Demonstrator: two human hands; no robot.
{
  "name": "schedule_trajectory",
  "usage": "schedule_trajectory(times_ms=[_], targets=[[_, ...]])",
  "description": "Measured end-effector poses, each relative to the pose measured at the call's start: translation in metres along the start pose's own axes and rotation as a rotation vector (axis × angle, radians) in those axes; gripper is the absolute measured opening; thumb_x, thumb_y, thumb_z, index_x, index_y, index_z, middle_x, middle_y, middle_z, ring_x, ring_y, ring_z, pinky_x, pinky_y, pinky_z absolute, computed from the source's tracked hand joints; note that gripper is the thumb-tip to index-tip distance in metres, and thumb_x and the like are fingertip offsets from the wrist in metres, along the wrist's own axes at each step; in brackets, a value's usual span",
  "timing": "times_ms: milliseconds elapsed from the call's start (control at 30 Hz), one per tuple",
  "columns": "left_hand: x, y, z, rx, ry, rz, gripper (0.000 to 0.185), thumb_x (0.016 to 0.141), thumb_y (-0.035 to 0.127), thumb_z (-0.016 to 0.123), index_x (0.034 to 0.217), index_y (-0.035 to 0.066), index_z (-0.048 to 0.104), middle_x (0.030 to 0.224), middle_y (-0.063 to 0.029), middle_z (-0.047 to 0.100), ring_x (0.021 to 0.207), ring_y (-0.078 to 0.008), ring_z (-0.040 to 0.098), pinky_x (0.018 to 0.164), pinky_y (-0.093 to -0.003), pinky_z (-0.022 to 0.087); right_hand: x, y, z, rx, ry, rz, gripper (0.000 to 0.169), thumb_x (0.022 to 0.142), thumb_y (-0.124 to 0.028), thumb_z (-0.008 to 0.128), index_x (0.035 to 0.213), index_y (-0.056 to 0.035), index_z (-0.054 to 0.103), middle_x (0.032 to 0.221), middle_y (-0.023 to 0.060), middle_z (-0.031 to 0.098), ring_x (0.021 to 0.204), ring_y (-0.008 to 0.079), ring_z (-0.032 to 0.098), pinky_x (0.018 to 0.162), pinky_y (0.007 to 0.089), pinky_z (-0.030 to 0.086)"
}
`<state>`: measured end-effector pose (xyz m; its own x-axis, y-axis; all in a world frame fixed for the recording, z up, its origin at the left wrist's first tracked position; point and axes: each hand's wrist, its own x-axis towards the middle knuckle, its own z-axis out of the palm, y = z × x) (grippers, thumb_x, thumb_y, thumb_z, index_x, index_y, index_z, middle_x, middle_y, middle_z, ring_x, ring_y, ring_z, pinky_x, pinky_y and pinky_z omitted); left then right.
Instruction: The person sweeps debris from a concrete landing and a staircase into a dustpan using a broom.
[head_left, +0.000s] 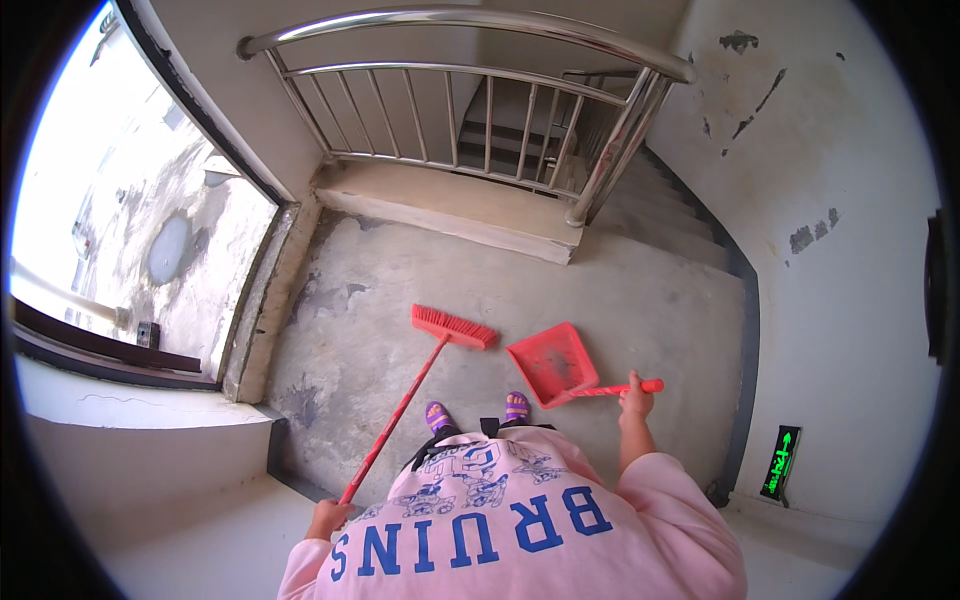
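My left hand (328, 519) is closed around the upper end of the long red handle of a broom (393, 420). Its red bristle head (454, 328) lies at the far end of the handle, over the concrete floor ahead of my feet. In my right hand (637, 397) is the short red handle of a dustpan (559, 364). The pan's open edge faces left, towards the broom head, with a gap between them. Greyish dust marks the inside of the pan. Whether the pan touches the floor is hard to tell.
A stainless steel railing (465, 90) stands on a low concrete ledge (450, 202) ahead. Concrete stairs (660, 202) lead down at the right, along a wall with peeling paint. At the left is a doorway or window opening (255, 300). A lit green exit sign (781, 461) hangs low right.
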<state>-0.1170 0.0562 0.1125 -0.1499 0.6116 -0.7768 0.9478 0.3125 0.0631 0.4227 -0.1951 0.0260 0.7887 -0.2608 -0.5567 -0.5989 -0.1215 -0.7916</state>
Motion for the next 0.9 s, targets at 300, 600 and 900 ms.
schedule_trajectory(times_ms=[300,600,900], targets=[[-0.007,-0.032,-0.011,0.229,0.167,0.080,0.035,0.065,0.032,0.060,0.086,0.005,0.066,0.079,-0.0171,0.063,0.077,-0.0305,0.061,0.072,-0.0373,0.046,0.025,0.014,-0.008,0.127,-0.005,-0.011,0.024,0.075,-0.027,0.066,0.079,-0.0078,0.053,0.053,-0.0012,0.043,0.038,0.0067,0.037,0.034,0.0211,0.026],[0.023,0.096,0.006,0.363,0.062,0.263,0.038,0.067,0.039,0.058,0.086,0.008,0.066,0.079,-0.0160,0.063,0.078,-0.0302,0.061,0.071,-0.0367,0.047,0.034,0.025,-0.053,0.203,0.121,-0.041,0.026,0.072,-0.029,0.067,0.077,-0.0059,0.055,0.049,-0.0012,0.041,0.036,0.0074,0.035,0.034,0.0238,0.025],[0.063,0.226,0.043,0.335,-0.131,0.358,0.037,0.067,0.042,0.062,0.080,0.008,0.067,0.068,-0.0063,0.063,0.059,-0.0181,0.061,0.059,-0.0305,0.048,0.031,0.042,-0.105,0.181,0.301,-0.080,0.028,0.073,-0.029,0.067,0.071,-0.0045,0.054,0.052,0.0007,0.045,0.039,0.0079,0.038,0.035,0.0237,0.029]])
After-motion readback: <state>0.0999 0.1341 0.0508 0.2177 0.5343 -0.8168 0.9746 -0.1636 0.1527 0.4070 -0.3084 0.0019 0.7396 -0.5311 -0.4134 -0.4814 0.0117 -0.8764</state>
